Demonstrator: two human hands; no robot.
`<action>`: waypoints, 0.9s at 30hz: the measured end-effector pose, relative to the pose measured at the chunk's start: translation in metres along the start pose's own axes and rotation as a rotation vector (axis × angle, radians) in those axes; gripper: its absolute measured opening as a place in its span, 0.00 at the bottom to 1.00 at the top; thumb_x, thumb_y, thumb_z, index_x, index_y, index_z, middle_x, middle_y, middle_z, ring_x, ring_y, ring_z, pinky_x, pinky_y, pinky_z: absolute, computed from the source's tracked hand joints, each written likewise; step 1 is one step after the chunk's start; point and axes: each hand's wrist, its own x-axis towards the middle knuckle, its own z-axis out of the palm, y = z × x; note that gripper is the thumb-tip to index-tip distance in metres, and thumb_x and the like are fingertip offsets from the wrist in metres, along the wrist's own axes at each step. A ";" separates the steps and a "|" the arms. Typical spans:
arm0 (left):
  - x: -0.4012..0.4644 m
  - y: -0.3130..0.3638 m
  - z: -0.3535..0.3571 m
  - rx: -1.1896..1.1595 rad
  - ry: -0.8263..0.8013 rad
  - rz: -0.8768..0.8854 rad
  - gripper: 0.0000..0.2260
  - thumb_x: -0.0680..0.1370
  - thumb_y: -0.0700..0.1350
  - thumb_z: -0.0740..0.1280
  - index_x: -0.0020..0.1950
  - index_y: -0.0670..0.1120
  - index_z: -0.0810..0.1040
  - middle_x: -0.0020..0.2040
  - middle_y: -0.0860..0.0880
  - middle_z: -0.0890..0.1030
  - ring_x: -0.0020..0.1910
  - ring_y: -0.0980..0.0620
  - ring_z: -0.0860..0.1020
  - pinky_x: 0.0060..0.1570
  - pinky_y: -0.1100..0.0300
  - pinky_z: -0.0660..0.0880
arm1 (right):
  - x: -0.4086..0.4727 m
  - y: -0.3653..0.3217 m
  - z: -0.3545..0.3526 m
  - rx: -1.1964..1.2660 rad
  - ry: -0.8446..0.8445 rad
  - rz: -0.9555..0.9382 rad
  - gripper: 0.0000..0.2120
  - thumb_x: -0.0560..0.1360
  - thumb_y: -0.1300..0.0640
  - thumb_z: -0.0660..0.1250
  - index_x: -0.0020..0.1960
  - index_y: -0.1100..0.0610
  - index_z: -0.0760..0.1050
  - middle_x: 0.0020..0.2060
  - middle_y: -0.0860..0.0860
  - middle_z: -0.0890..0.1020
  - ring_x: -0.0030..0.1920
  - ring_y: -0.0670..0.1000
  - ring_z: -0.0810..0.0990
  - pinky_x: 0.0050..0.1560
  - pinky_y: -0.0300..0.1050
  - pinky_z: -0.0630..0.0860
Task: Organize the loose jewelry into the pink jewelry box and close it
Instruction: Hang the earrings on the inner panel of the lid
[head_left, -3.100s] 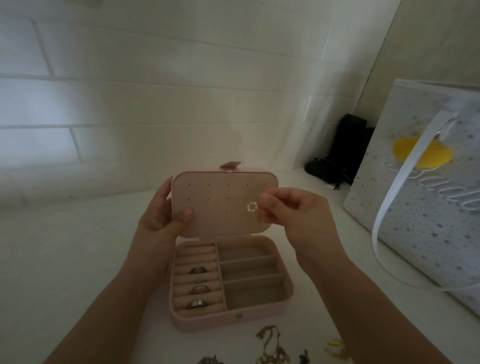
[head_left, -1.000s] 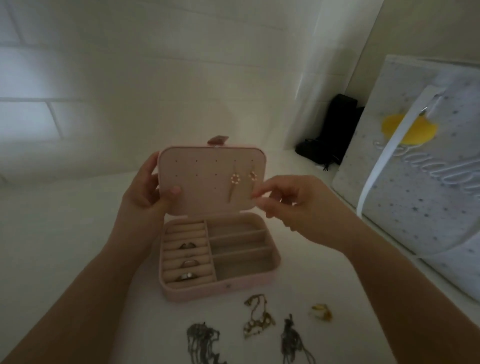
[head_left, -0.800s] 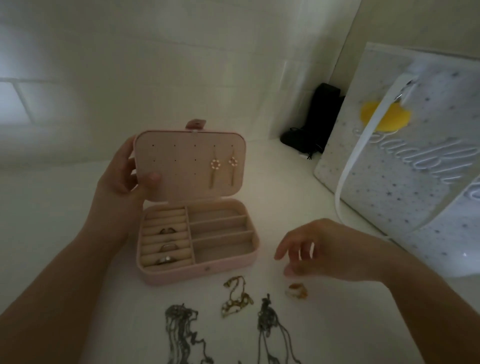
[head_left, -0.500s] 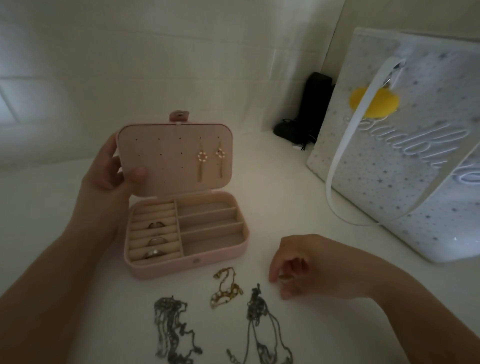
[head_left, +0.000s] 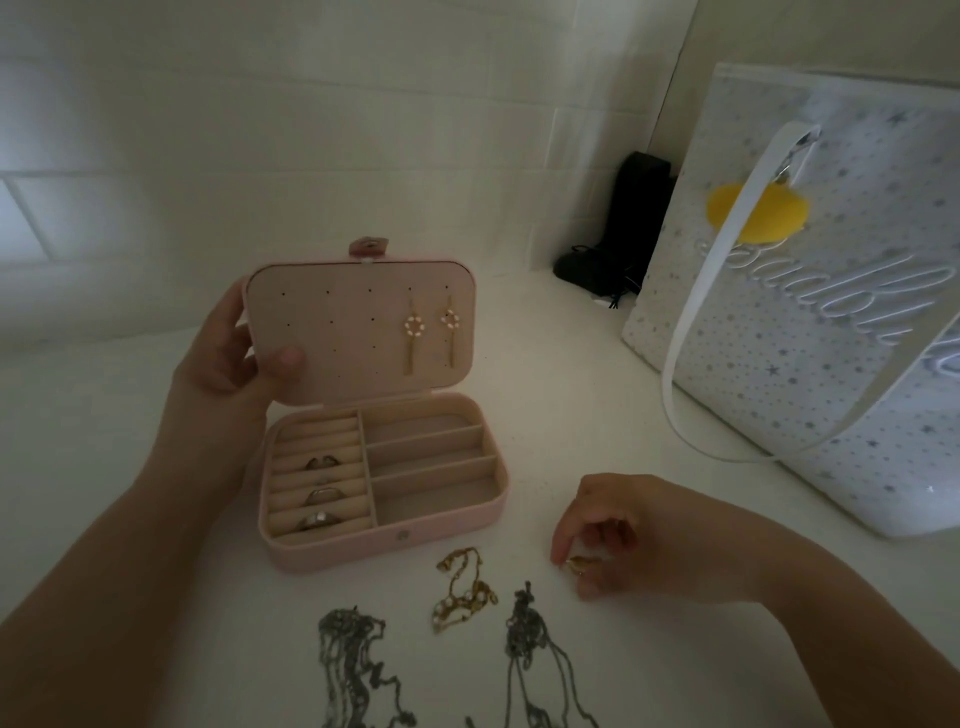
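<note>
The pink jewelry box (head_left: 384, 543) stands open on the white surface. My left hand (head_left: 234, 358) grips the left edge of its upright lid (head_left: 337, 364). Two gold drop earrings (head_left: 431, 332) hang on the lid's inner panel. Three rings (head_left: 319, 488) sit in the ring rolls at the left; the right compartments look bare. To the right of the box, my right hand (head_left: 602, 535) pinches a small gold piece (head_left: 577, 564) against the surface. A gold beaded chain (head_left: 462, 590) and two dark chains (head_left: 353, 660) (head_left: 535, 649) lie in front of the box.
A large white star-patterned gift bag (head_left: 810, 332) with a white ribbon handle and a yellow pompom stands at the right. A black pouch (head_left: 618, 244) sits in the back corner by the tiled wall.
My right hand left the lid after the second earring went on, dropped to the surface at the right and closed on the small gold piece. The left hand kept hold of the lid.
</note>
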 end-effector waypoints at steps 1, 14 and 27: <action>0.000 0.000 0.000 -0.006 0.006 -0.001 0.26 0.75 0.32 0.63 0.69 0.53 0.67 0.53 0.59 0.82 0.54 0.56 0.78 0.56 0.53 0.76 | 0.000 0.000 0.001 0.006 -0.004 -0.006 0.09 0.68 0.51 0.73 0.46 0.41 0.77 0.39 0.43 0.71 0.38 0.40 0.69 0.42 0.30 0.68; -0.002 0.005 0.003 -0.002 0.008 0.005 0.26 0.75 0.32 0.62 0.70 0.50 0.66 0.54 0.56 0.81 0.54 0.55 0.78 0.56 0.50 0.76 | -0.005 0.008 0.002 0.111 0.082 -0.056 0.12 0.66 0.52 0.74 0.43 0.40 0.75 0.45 0.42 0.74 0.42 0.38 0.72 0.44 0.28 0.68; -0.002 0.001 0.002 -0.009 0.016 0.008 0.26 0.75 0.30 0.62 0.70 0.49 0.66 0.52 0.58 0.82 0.52 0.57 0.79 0.54 0.56 0.77 | 0.002 0.011 0.009 -0.106 0.127 -0.145 0.02 0.72 0.53 0.67 0.44 0.47 0.77 0.43 0.45 0.74 0.44 0.45 0.74 0.44 0.32 0.70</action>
